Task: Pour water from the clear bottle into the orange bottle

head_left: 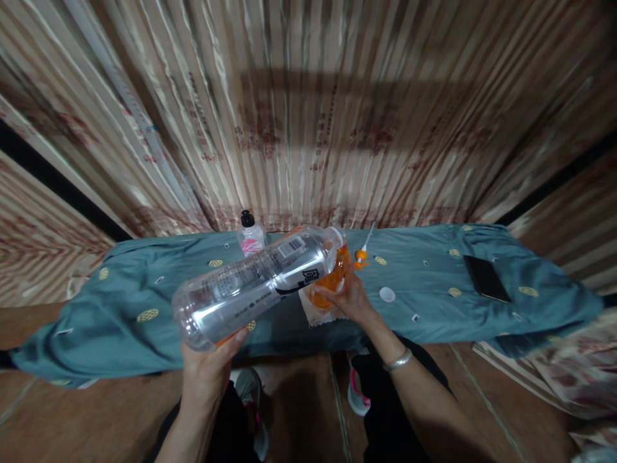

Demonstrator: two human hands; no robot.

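Note:
My left hand is closed around the base of a large clear plastic bottle with a printed silver label. The bottle slants up to the right, and its uncapped-looking neck is at the top of a smaller translucent orange bottle. Whether liquid is passing between them, I cannot tell. Wrapped around the orange bottle is my right hand. A pale sheet or packet lies beneath that bottle. Just right of it rests an orange pump head with its thin tube. A white round disc lies nearby.
A bottle with a black top and pink label stands behind the clear bottle. At the right, a dark phone-like slab lies on the green patterned cloth. A striped curtain hangs behind.

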